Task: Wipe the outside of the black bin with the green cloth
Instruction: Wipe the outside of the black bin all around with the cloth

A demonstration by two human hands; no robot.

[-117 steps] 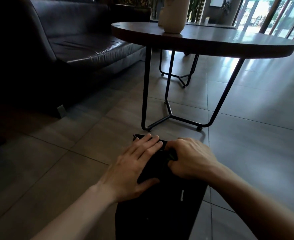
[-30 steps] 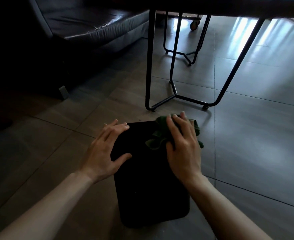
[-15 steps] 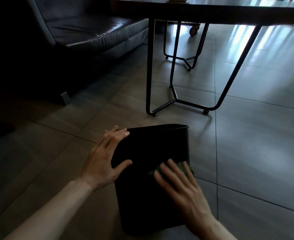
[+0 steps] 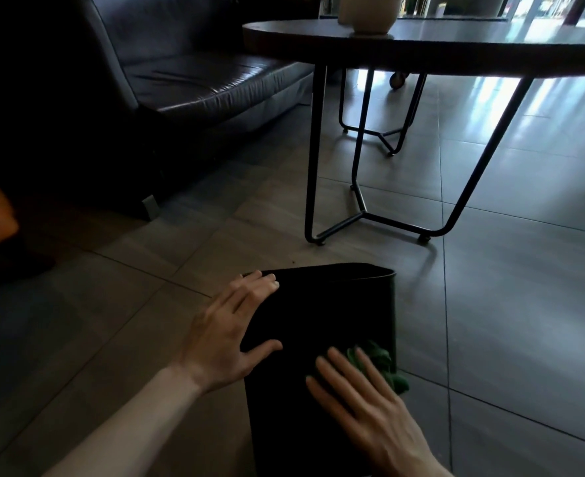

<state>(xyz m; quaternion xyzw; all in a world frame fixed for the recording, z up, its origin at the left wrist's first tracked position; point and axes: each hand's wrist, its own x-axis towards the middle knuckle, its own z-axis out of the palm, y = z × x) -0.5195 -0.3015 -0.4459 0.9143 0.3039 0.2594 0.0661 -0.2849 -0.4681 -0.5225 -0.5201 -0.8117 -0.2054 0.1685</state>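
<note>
Nearest me, my right hand (image 4: 370,404) presses the green cloth (image 4: 382,366) flat against the upper side of the black bin (image 4: 318,321), fingers straight and slightly spread. A second ago the cloth sat up near the bin's far rim; it has since slid back toward me, so one wiping stroke looks done. My left hand (image 4: 229,332) steadies the bin's left edge, fingers straight, thumb spread. The bin lies on its side on the tiled floor (image 4: 507,304). Beyond stand a round table (image 4: 456,46) and dark sofa (image 4: 198,80).
</note>
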